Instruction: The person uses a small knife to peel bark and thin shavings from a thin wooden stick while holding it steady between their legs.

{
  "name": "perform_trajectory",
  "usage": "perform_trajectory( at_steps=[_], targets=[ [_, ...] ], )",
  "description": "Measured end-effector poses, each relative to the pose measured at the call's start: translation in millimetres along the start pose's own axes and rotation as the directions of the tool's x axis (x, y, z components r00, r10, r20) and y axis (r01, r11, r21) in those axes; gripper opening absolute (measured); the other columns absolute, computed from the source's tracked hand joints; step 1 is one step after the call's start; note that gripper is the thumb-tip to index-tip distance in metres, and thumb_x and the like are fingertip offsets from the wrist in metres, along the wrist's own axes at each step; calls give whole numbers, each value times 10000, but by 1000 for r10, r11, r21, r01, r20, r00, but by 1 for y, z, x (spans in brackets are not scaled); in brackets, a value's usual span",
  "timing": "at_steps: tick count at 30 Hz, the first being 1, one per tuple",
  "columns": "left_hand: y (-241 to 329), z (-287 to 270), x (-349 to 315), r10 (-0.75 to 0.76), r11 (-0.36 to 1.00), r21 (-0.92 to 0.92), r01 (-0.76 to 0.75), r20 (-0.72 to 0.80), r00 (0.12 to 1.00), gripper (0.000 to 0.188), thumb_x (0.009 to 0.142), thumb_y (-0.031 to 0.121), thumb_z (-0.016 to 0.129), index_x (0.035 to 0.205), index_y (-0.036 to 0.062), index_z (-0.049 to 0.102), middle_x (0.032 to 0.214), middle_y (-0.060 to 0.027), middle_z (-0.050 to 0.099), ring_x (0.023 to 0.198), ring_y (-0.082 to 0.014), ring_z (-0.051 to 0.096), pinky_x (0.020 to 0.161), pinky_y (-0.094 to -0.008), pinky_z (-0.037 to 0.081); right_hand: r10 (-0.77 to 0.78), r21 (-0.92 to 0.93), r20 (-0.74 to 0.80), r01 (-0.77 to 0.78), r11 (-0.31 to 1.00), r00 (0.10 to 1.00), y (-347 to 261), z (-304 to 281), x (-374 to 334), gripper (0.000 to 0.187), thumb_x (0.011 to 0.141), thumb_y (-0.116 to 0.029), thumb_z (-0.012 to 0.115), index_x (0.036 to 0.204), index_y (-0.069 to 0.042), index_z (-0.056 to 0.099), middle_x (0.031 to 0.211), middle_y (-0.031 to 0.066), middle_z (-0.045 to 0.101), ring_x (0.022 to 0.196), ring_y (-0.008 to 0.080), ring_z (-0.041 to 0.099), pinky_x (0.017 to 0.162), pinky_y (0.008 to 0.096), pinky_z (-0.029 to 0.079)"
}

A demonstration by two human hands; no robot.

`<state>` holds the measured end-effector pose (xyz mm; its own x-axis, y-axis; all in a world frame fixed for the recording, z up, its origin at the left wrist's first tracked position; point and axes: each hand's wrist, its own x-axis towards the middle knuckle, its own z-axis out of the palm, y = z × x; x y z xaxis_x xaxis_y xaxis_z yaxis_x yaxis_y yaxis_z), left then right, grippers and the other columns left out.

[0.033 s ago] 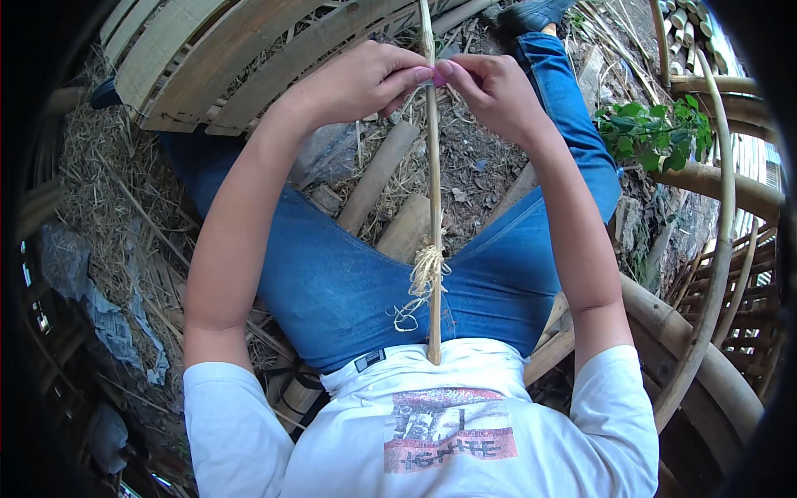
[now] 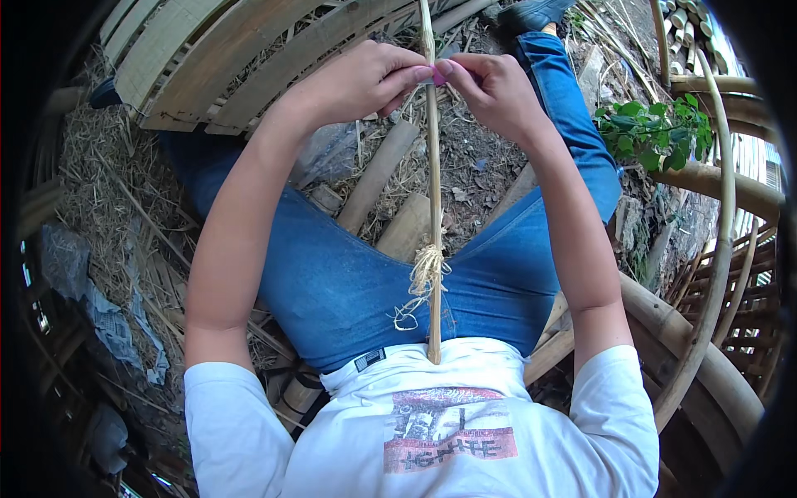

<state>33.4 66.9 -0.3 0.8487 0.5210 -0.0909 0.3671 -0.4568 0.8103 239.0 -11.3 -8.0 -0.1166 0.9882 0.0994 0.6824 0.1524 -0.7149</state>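
Note:
A long, thin wooden stick (image 2: 434,174) runs away from my waist between my legs, its near end resting against my white shirt. Far up the stick, a small pink strip (image 2: 438,76) sits against the wood, with a pale bit beside it. My left hand (image 2: 369,80) pinches at the strip from the left, thumb against forefinger. From the right, my right hand (image 2: 491,93) grips the strip's other side between thumb and forefinger. Fingertips hide most of the strip. A bundle of pale, stringy fibre (image 2: 427,272) is tied around the stick's lower part, loose ends hanging.
A slatted bamboo panel (image 2: 241,62) lies at the far left, close to my left hand. Cut bamboo pieces (image 2: 378,176) and straw cover the ground between my legs. On the right are a leafy green plant (image 2: 652,133) and a curved bamboo pole (image 2: 721,249).

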Motion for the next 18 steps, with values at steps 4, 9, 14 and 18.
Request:
perform_trajectory(
  at_steps=[4, 9, 14, 18],
  targets=[
    [-4, 6, -3, 16, 999, -49, -19, -45, 999, 295, 1042, 245, 491, 1104, 28, 682, 549, -11, 505, 490, -83, 472, 487, -260, 400, -49, -38, -81, 46, 998, 996, 1, 5, -2, 316, 954, -361, 605, 939, -91, 768, 560, 112, 594, 473, 211, 568, 502, 346, 434],
    [-2, 10, -9, -7, 997, -73, 8, 3, 1000, 299, 1039, 253, 497, 1080, 25, 686, 556, -31, 504, 495, -101, 470, 488, -279, 394, -72, -19, -115, 70, 997, 991, 2, 13, -15, 278, 941, -346, 623, 919, -114, 775, 536, 101, 578, 459, 214, 567, 490, 349, 434],
    [1, 13, -14, 133, 987, 99, -124, -84, 988, 317, 1019, 289, 526, 1047, 11, 677, 580, -70, 486, 525, -148, 452, 525, -333, 404, -95, -111, -172, 76, 991, 980, -2, 15, -21, 238, 921, -347, 643, 877, -153, 775, 533, 94, 567, 476, 259, 578, 491, 361, 447],
    [-4, 11, -12, 147, 979, 151, -136, -64, 987, 325, 1018, 294, 527, 1028, -1, 663, 594, -69, 490, 534, -148, 444, 531, -332, 403, -135, -145, -213, 105, 984, 968, -2, 19, -23, 242, 915, -359, 649, 877, -155, 774, 545, 101, 577, 500, 270, 600, 500, 365, 460]
  ],
)
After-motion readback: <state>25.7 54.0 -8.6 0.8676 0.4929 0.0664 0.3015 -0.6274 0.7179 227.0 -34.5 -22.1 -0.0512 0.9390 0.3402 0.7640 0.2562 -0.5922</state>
